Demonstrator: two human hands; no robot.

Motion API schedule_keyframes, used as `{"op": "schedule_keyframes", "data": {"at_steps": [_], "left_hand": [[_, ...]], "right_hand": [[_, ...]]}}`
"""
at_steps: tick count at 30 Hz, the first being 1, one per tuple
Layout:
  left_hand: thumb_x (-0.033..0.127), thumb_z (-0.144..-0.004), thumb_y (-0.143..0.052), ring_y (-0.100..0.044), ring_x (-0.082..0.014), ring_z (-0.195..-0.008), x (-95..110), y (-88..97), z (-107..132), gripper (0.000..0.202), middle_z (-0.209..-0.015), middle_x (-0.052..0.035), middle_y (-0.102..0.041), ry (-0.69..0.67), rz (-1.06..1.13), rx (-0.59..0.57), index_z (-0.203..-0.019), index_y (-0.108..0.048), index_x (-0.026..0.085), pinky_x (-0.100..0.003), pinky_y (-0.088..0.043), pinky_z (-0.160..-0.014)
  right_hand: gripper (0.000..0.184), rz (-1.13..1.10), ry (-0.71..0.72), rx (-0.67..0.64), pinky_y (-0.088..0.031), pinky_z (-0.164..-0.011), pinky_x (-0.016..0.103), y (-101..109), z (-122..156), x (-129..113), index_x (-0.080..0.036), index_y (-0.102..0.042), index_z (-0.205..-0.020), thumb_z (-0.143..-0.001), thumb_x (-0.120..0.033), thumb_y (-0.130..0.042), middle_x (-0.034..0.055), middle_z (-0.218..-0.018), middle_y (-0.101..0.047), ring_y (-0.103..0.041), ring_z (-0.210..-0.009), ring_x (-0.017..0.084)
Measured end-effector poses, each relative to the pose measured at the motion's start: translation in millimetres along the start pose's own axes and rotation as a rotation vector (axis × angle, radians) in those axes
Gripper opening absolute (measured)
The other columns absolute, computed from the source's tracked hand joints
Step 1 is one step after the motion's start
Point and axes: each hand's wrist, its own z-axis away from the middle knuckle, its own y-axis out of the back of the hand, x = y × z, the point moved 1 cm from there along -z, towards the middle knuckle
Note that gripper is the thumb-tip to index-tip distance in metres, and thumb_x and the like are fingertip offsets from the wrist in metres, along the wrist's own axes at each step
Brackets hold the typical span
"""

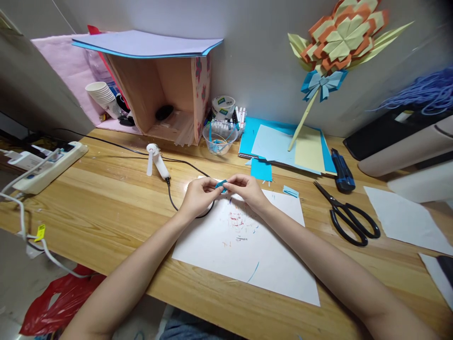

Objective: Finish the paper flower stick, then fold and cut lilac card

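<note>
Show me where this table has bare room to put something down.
Widest: bare wood between the power strip, the white corded tool and the left forearm. Smaller: between the scissors, the right forearm and the loose white sheet at right. The back is crowded with the box, plastic bowl and paper stack.

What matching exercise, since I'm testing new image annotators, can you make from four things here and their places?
Things
1. Scissors
2. Blue paper piece
3. Power strip
4. Paper flower

Places
A. held in the left hand and right hand
B. with the lower end of its stem over the coloured paper stack
C. lying on the table beside the utility knife
D. toward the left end of the table, with plugs in it

Right pairs: 1-C, 2-A, 3-D, 4-B
</note>
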Motion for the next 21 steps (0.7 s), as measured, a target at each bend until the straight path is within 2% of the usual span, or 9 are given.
{"op": "schedule_keyframes", "data": {"at_steps": [10, 16, 21], "left_hand": [[0.034, -0.069, -0.065, -0.063, -0.0161, -0.069, 0.0, 0.8, -0.2, 0.023, -0.075, -0.0061, -0.067, 0.021, 0.024, -0.010, -0.076, -0.064, 0.011, -0.025, -0.051, -0.063], [0.031, -0.064, -0.068, -0.062, -0.0145, -0.064, 3.0, 4.0, -2.6, 0.022, -0.071, -0.0043, -0.066, 0.059, 0.119, -0.031, -0.073, -0.063, 0.012, -0.025, -0.050, -0.062], [0.030, -0.064, -0.069, -0.062, -0.0132, -0.061, 4.7, 4.9, -3.0, 0.020, -0.067, -0.0029, -0.066, 0.072, 0.118, -0.054, -0.071, -0.063, 0.012, -0.023, -0.049, -0.060]], "right_hand": [[0.023, -0.022, -0.028, 0.004, -0.050, -0.061, 0.029, -0.6, 0.9, -1.9, -0.015, -0.065, -0.066, -0.057, -0.033, -0.078, 0.0004, -0.063, -0.063, -0.062, -0.059, 0.014], [0.021, -0.025, -0.024, -0.053, -0.049, -0.064, 0.030, -1.2, 1.5, -1.7, -0.016, -0.068, -0.071, -0.063, -0.034, -0.074, 0.0022, -0.068, -0.065, -0.061, -0.063, 0.015], [0.020, -0.031, -0.017, -0.049, -0.049, -0.063, 0.029, -2.0, 1.9, -1.8, -0.016, -0.069, -0.070, -0.063, -0.034, -0.073, 0.0021, -0.069, -0.065, -0.060, -0.062, 0.013]]}}
